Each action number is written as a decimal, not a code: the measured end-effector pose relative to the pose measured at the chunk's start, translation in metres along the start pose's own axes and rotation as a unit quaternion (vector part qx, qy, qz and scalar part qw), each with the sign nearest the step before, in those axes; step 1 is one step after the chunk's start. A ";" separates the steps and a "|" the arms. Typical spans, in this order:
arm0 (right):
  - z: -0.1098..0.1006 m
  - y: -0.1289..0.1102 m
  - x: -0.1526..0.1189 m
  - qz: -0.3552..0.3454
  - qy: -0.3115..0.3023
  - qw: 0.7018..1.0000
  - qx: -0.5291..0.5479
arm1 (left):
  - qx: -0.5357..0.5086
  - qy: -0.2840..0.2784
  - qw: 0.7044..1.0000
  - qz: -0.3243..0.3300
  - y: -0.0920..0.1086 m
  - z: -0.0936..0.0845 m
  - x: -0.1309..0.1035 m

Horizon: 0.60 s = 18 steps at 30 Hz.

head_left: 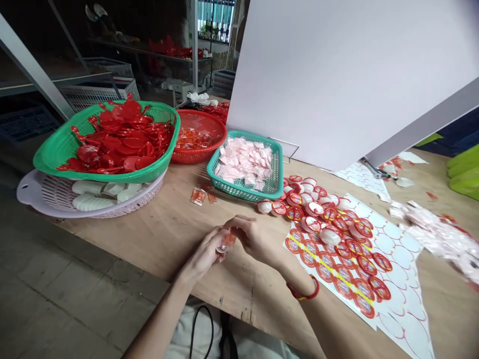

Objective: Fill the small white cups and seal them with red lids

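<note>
My left hand (204,254) has its fingers wrapped round a small clear cup (223,242) above the wooden table. My right hand (252,239) is bent over the same cup, its fingertips pinching a small orange-red packet (231,237) at the opening. Two similar orange packets (198,196) lie on the table beyond my hands. To their right is a teal basket (277,172) of pale pink packets. A pile of small white cups with red printed lids (312,209) lies right of my hands, partly on a sheet of round red stickers (325,272).
At the left, a green basket (52,149) of red plastic pieces rests on a lilac basket (48,197) holding white cups. Behind stands a red basket (219,134) of orange packets. A large white board (337,75) rises behind. Pink packets (441,234) lie far right.
</note>
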State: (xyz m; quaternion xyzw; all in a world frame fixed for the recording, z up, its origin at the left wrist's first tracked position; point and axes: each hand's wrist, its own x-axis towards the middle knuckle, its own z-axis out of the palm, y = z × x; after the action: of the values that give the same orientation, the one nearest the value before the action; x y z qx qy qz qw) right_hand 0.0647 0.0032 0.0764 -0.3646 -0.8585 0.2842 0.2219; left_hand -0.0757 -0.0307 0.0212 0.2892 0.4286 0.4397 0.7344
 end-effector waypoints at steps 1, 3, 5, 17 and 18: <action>0.004 0.001 -0.002 0.017 0.006 1.000 -0.003 | -0.030 -0.020 0.999 -0.005 0.000 0.004 0.000; 0.012 0.005 -0.005 0.041 0.024 0.999 -0.005 | -0.072 -0.044 0.996 -0.013 0.001 0.010 0.000; 0.015 0.008 -0.009 0.054 0.067 0.996 -0.021 | -0.078 -0.041 0.996 -0.014 0.000 0.016 0.000; 0.018 0.018 -0.034 0.053 0.155 0.978 -0.131 | -0.042 -0.026 0.999 0.020 -0.013 0.036 0.005; 0.020 0.019 -0.037 0.055 0.171 0.974 -0.137 | -0.030 -0.024 0.999 0.026 -0.015 0.037 0.005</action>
State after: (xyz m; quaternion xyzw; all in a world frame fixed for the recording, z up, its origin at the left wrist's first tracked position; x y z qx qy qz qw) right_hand 0.0856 -0.0200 0.0434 -0.4811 -0.8174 0.1088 0.2977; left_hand -0.0360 -0.0349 0.0245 0.2884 0.3900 0.4640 0.7412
